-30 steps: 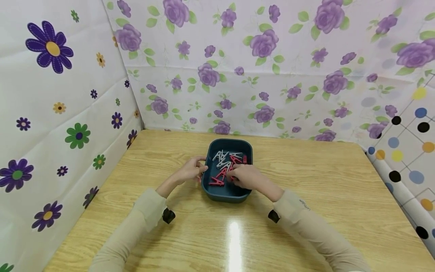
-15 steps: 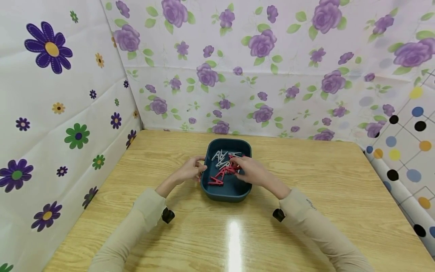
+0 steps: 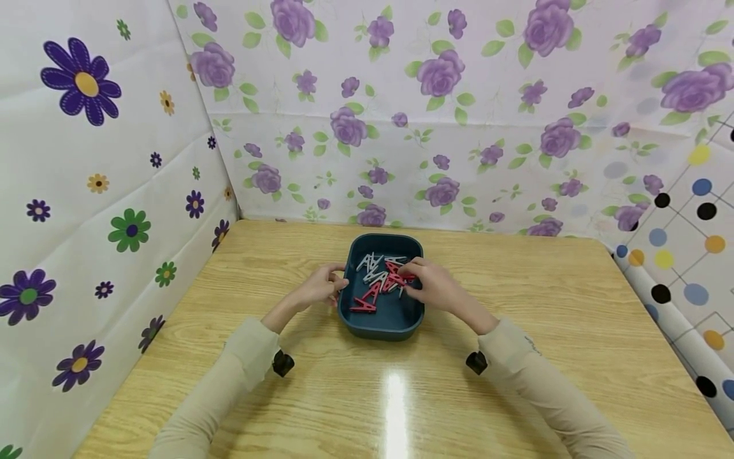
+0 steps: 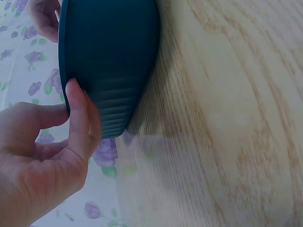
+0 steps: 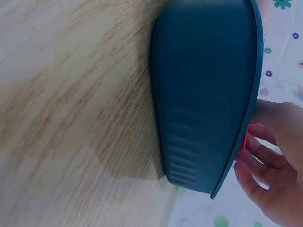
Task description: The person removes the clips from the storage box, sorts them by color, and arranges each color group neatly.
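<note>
A dark teal plastic box point(image 3: 381, 332) stands on the table with several red and white clothespins in it. My left hand point(image 3: 318, 287) grips its left rim; in the left wrist view the box wall point(image 4: 111, 56) lies between thumb and fingers. Over the right rim reaches my right hand point(image 3: 440, 288), its fingers curled inside. In the right wrist view a bit of a red clothespin point(image 5: 243, 143) shows at those fingers, just above the rim; the rest is hidden. White clothespins point(image 3: 369, 262) lie toward the back left, and a red clothespin point(image 3: 364, 306) lies nearer the front.
The wood-grain table point(image 3: 545, 306) reaches the floral cloth wall point(image 3: 401, 121) behind the box. A daisy-print cloth point(image 3: 115, 172) hangs at the left, a dotted one point(image 3: 682, 255) at the right. Each wrist carries a small black camera point(image 3: 476, 363).
My right hand has drawn back from the middle of the box toward its right rim, uncovering red clothespins. The left hand stays on the left rim.
</note>
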{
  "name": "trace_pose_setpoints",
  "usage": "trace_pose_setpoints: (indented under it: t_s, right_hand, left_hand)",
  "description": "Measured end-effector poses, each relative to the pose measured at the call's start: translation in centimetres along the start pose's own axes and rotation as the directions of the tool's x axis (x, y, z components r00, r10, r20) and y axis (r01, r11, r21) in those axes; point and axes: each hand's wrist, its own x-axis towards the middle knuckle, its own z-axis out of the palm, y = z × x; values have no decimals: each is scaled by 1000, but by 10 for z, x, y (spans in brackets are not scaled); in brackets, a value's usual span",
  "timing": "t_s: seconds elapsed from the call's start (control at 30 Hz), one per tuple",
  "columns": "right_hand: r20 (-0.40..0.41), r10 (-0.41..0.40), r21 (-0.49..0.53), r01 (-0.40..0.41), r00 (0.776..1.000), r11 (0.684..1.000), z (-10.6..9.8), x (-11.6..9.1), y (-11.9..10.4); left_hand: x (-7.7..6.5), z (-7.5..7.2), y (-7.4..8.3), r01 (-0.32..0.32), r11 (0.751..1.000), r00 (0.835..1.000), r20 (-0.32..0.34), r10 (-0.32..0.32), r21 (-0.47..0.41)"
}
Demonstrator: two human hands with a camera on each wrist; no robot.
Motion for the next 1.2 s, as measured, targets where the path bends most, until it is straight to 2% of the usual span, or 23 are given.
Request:
trace_pose_setpoints:
  t_s: [0.2, 0.43, 0.7, 0.9, 1.2]
  right_hand:
    - [-61, 76, 19, -75, 995, 997, -1, -4, 2]
    - [-125, 193, 51, -187, 973, 981, 0, -6, 7]
    - [-172, 245, 47, -240, 954, 970, -2, -7, 14]
    - [-199, 284, 88, -271, 938, 958, -4, -8, 15]
    - [-224, 396, 131, -375, 891, 918, -5, -11, 20]
  left_hand:
    - [0, 1, -1, -6, 1000, 1000, 5, 6, -4]
    - [-1, 2, -3, 3, 1000, 1000, 3, -3, -9]
    - [-2, 1, -4, -18, 1000, 1000, 8, 18, -7]
    - [-2, -1, -3, -51, 998, 998, 29, 52, -23]
    - [2, 0, -4, -2, 1000, 1000, 12, 2, -6]
